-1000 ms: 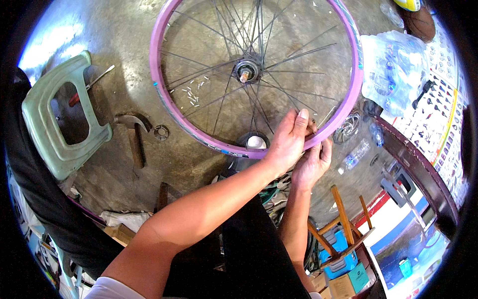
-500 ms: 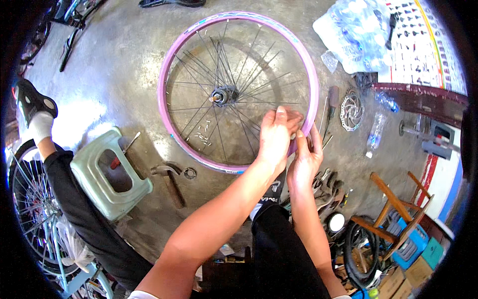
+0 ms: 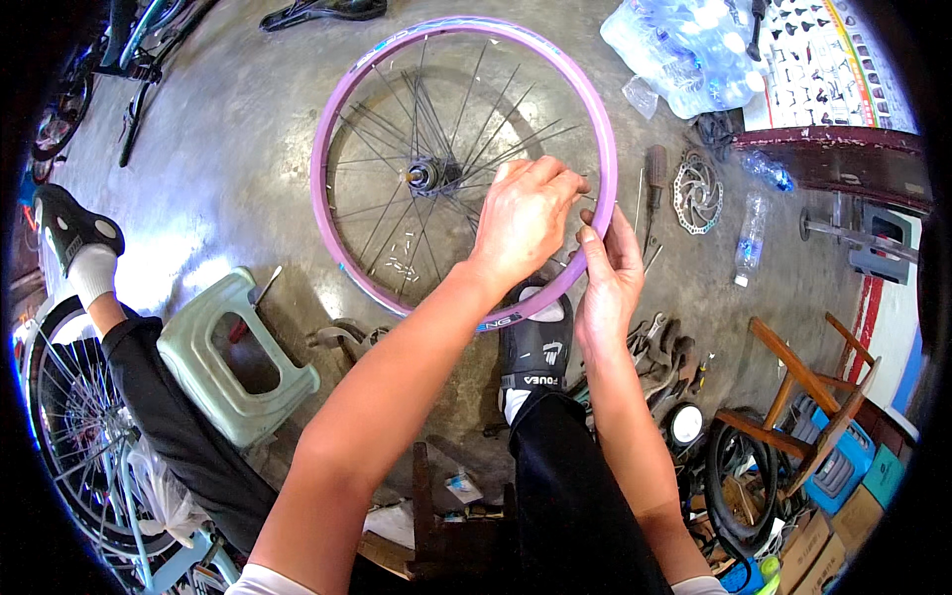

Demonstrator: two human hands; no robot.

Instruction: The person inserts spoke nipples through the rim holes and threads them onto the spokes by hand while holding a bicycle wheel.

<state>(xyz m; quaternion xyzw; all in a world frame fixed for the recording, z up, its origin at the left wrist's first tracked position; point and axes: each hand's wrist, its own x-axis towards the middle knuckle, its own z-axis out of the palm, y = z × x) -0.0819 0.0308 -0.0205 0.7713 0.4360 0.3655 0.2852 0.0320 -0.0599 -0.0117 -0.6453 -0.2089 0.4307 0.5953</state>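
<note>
Purple wheel [image 3: 434, 177] above a concrete floor [image 3: 258, 129]

1. Wheel. Occupying the middle of the view, its rim [image 3: 606, 164] is running full circle around dark spokes [image 3: 421, 124]. Lettering is showing on the rim at its far arc and again at its near edge, where pale characters are standing on a dark patch.

2. Printed sheet, white. It is lying at the far right, bearing rows of small dark pictures [image 3: 818, 69] beside a yellow stripe; any fine print is staying too small to make out.

3. Stool, pale green [image 3: 188, 342]. It is sitting left of the wheel.

4. Bottle bundle, wrapped in clear plastic [image 3: 679, 55]. It is resting beyond the wheel's right side.

5. Shoe, dark [image 3: 535, 352]. The near rim is crossing over its toe; white lettering and a white emblem are marking its upper.

6. Hands, two. The right hand [image 3: 610, 283] is gripping the rim between thumb and fingers. The left hand [image 3: 531, 213] is curling inside the rim, fingertips bunching near its inner edge; whether they are pinching anything, one cannot tell.

7. Brake rotor, perforated [image 3: 682, 193]. It is lying right of the wheel.

8. Single bottle, clear [image 3: 751, 238]. It is wearing a bluish label.

9. Small pale pieces [image 3: 402, 266]. They are lying scattered, showing through the spokes.
</note>
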